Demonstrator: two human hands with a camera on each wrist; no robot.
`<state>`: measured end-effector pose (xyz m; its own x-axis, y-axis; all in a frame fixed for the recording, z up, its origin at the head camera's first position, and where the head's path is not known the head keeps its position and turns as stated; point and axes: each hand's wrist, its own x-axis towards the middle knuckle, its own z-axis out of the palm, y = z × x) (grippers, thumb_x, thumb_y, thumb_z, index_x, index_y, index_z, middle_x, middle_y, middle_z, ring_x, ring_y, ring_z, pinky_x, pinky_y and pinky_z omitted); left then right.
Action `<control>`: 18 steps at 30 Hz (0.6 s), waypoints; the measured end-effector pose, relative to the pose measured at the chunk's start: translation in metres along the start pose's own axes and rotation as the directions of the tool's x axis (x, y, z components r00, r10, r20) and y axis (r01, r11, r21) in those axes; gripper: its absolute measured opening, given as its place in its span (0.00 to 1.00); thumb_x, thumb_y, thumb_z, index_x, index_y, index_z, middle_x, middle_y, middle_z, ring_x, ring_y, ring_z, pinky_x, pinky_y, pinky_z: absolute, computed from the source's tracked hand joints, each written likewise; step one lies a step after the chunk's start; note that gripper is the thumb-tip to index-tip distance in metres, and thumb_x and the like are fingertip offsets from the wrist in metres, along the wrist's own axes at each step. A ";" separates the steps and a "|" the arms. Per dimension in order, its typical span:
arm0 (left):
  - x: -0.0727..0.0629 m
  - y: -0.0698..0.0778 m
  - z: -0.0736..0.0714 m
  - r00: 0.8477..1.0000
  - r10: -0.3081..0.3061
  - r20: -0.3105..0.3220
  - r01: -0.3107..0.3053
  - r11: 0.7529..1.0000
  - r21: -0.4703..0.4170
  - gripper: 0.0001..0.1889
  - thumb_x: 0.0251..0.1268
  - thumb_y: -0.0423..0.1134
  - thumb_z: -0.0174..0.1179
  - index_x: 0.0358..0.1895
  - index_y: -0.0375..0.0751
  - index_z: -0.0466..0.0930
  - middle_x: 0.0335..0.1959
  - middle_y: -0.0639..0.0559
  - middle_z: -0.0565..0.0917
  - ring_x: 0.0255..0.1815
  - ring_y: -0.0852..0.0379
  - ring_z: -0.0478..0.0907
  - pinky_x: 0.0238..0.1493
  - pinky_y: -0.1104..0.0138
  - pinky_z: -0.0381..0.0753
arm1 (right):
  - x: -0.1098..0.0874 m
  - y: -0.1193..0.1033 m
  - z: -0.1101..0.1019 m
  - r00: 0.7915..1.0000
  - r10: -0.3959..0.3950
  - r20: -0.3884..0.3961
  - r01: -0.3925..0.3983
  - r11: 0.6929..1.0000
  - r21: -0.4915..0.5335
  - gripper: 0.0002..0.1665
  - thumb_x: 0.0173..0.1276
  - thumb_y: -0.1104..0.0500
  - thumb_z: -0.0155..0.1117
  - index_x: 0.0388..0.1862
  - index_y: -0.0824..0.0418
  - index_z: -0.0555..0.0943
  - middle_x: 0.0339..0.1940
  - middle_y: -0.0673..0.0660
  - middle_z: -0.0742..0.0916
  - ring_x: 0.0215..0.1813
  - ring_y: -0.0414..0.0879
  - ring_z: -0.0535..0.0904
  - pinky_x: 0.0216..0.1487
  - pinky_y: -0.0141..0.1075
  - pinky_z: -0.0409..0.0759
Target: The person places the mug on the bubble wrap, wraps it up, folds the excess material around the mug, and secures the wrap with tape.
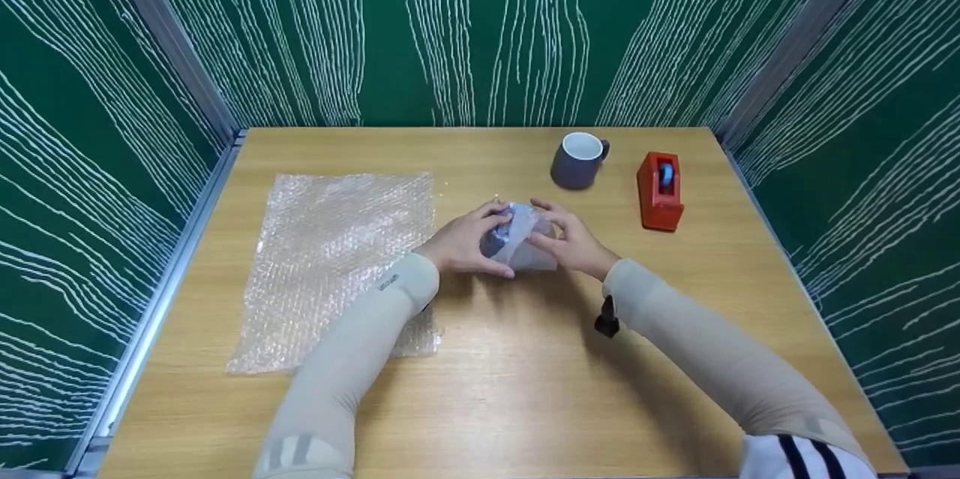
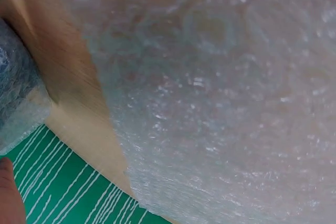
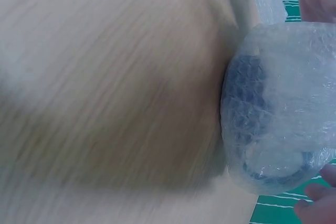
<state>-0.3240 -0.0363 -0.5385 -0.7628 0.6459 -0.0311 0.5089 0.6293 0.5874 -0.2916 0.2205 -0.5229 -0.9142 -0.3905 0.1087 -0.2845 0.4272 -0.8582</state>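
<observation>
A dark, mug-like thing in bubble wrap, the bubble-wrapped mug (image 1: 521,235), is between both hands near the middle of the table. My left hand (image 1: 471,240) grips its left side, with the thumb low in front and the fingers over the top. From the right, my right hand (image 1: 574,242) holds the wrap, its thumb on the near face and fingers behind. In the right wrist view the wrapped mug (image 3: 283,93) shows a round, pale end ringed in dark blue under the clear layers. Only a piece of it shows at the left wrist view's edge.
A flat sheet of bubble wrap (image 1: 345,239) lies on the left of the wooden table (image 1: 480,404), partly under the left forearm. A dark grey mug (image 1: 576,167) with a white inside stands at the back. Right of it is a red tape dispenser (image 1: 660,201).
</observation>
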 end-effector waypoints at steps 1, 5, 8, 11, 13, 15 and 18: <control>0.000 0.000 0.000 1.000 -0.005 -0.001 0.005 1.000 0.002 0.57 0.55 0.71 0.76 0.87 0.55 0.63 0.91 0.56 0.54 0.90 0.43 0.57 0.87 0.44 0.63 | 0.001 0.000 -0.001 1.000 0.017 0.004 -0.017 1.000 0.004 0.19 0.78 0.63 0.68 0.65 0.67 0.87 0.86 0.71 0.69 0.87 0.70 0.60 0.87 0.71 0.51; -0.001 -0.001 0.002 1.000 0.004 -0.026 -0.005 1.000 -0.003 0.54 0.59 0.69 0.74 0.86 0.51 0.65 0.91 0.55 0.56 0.89 0.44 0.60 0.86 0.47 0.65 | 0.005 -0.001 -0.001 0.997 0.071 0.007 -0.071 0.997 0.010 0.22 0.80 0.60 0.68 0.69 0.62 0.85 0.85 0.67 0.71 0.87 0.67 0.62 0.88 0.69 0.52; 0.000 -0.003 0.002 0.998 0.049 -0.050 -0.049 0.999 -0.011 0.48 0.64 0.62 0.73 0.83 0.44 0.69 0.89 0.52 0.60 0.89 0.44 0.60 0.87 0.51 0.65 | 0.008 0.001 0.001 0.999 0.045 -0.003 -0.045 0.999 0.031 0.18 0.80 0.60 0.68 0.63 0.66 0.87 0.81 0.69 0.75 0.84 0.68 0.66 0.87 0.68 0.57; 0.000 -0.005 0.003 0.993 0.096 -0.068 -0.097 0.995 -0.018 0.42 0.66 0.53 0.69 0.80 0.38 0.71 0.88 0.49 0.62 0.89 0.45 0.60 0.88 0.54 0.63 | 0.010 0.003 0.003 1.000 0.013 -0.016 -0.012 0.998 0.063 0.11 0.79 0.62 0.69 0.52 0.69 0.87 0.75 0.71 0.78 0.79 0.68 0.71 0.84 0.67 0.64; 0.002 -0.006 0.003 0.991 0.109 -0.077 -0.112 0.993 -0.027 0.40 0.66 0.51 0.67 0.80 0.37 0.71 0.87 0.48 0.64 0.88 0.45 0.61 0.88 0.55 0.63 | 0.011 0.005 0.005 1.000 0.003 -0.019 -0.002 0.996 0.087 0.09 0.79 0.62 0.69 0.47 0.70 0.86 0.72 0.70 0.79 0.76 0.66 0.73 0.81 0.67 0.67; 0.002 -0.006 0.004 0.992 0.099 -0.084 -0.103 0.993 -0.049 0.40 0.69 0.53 0.66 0.80 0.39 0.71 0.87 0.49 0.65 0.87 0.46 0.63 0.88 0.55 0.63 | 0.011 0.007 0.005 1.000 -0.005 -0.024 0.007 0.996 0.094 0.08 0.79 0.63 0.69 0.45 0.69 0.85 0.70 0.69 0.80 0.74 0.65 0.73 0.80 0.66 0.69; 0.002 -0.005 0.005 0.992 0.075 -0.101 -0.085 0.991 -0.106 0.39 0.73 0.58 0.64 0.81 0.40 0.71 0.86 0.50 0.67 0.87 0.47 0.64 0.88 0.55 0.63 | 0.011 0.009 0.007 0.999 -0.008 -0.034 0.012 0.995 0.099 0.08 0.79 0.63 0.68 0.47 0.71 0.85 0.68 0.69 0.81 0.73 0.64 0.75 0.79 0.66 0.71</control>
<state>-0.3261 -0.0359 -0.5460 -0.7589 0.6444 0.0942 0.5269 0.5226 0.6702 -0.3025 0.2146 -0.5326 -0.9209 -0.3664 0.1328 -0.2653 0.3400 -0.9022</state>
